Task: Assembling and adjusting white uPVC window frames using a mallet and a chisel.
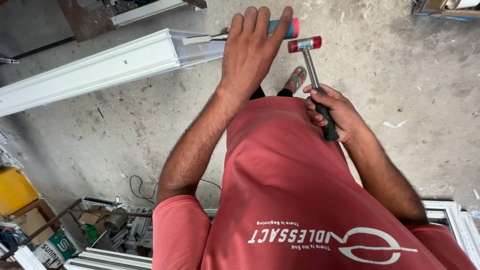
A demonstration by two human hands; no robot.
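Observation:
My left hand (250, 55) grips a chisel (292, 28) with a teal handle and a pink end cap. Its metal blade (205, 38) rests against the open end of a long white window profile (100, 70) that runs off to the left above the concrete floor. My right hand (332, 107) is closed around the black grip of a small hammer (305, 44) with a red and silver head. The hammer head hangs just right of the chisel's end cap, a little apart from it. Below it my sandalled foot (296, 80) shows.
White frame pieces (100, 257) and scrap lie at the bottom left, beside a yellow box (15, 190) and cardboard. Another white frame (450, 210) sits at the bottom right. A thin cable (137, 187) loops on the floor. Boxes (440, 7) stand at the top right.

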